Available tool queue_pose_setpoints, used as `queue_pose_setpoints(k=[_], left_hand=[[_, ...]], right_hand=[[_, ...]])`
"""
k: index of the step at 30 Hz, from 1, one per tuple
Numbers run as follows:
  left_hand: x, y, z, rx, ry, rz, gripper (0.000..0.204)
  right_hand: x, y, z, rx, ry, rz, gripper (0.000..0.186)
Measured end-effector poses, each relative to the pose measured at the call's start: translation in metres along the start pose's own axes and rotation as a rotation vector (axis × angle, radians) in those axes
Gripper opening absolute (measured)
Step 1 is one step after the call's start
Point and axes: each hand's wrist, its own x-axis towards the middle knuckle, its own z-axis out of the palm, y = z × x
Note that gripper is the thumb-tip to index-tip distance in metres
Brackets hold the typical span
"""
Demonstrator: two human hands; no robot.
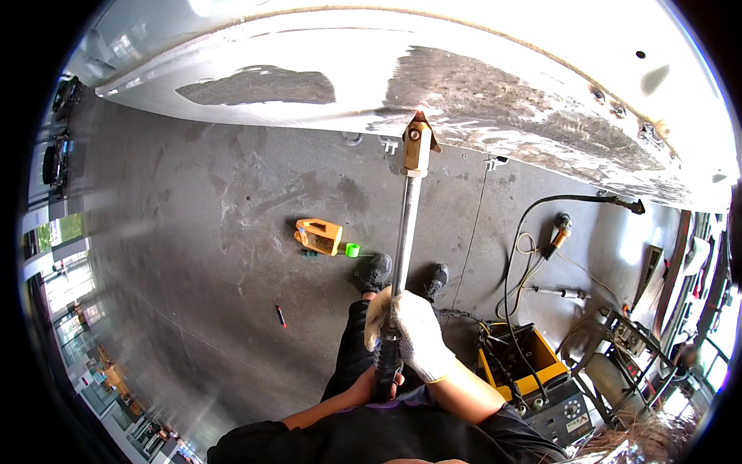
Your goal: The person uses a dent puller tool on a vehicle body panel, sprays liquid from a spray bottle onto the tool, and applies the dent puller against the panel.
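Note:
A long puller tool with a steel shaft [406, 232], brass-coloured head [417, 147] and black handle [384, 383] reaches up to a white vehicle body panel [355, 112]. The head's pointed tip touches, or nearly touches, a ground-down patch [479, 89] on the panel. My right hand [417, 340], in a white knit glove, is closed round the lower shaft. My left hand [365, 390], bare where it shows, is wrapped round the handle at the bottom, partly hidden behind it.
On the grey floor [193, 232] lie an orange container [317, 236], green cap [352, 250], red pen-like item [280, 315], grinder [558, 236], rod tool [556, 292] and cables. A yellow-black machine [525, 356] and metal cart [626, 363] stand right of my feet.

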Motion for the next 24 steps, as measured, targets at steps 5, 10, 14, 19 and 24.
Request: queue_pose_setpoints(k=[5,10,14,19,24], left_hand=[[-0.006,-0.020,-0.006,0.005,-0.017,0.015,0.057],[0.003,-0.011,-0.016,0.043,-0.004,0.023,0.053],[-0.013,-0.009,0.006,0.240,0.073,0.207,0.044],[0.003,-0.003,0.094,-0.175,0.734,1.200,0.038],[0.001,0.022,0.009,0.523,-0.151,-0.117,0.048]], right_hand=[[0.023,-0.045,0.005,-0.015,-0.152,-0.040,0.045],[-0.006,0.009,0.001,0.044,-0.057,-0.050,0.020],[-0.009,0.006,0.004,-0.016,-0.044,0.024,0.028],[0.007,0.007,-0.001,0.058,0.073,0.040,0.026],[0.006,0.054,-0.035,0.319,-0.172,0.104,0.034]])
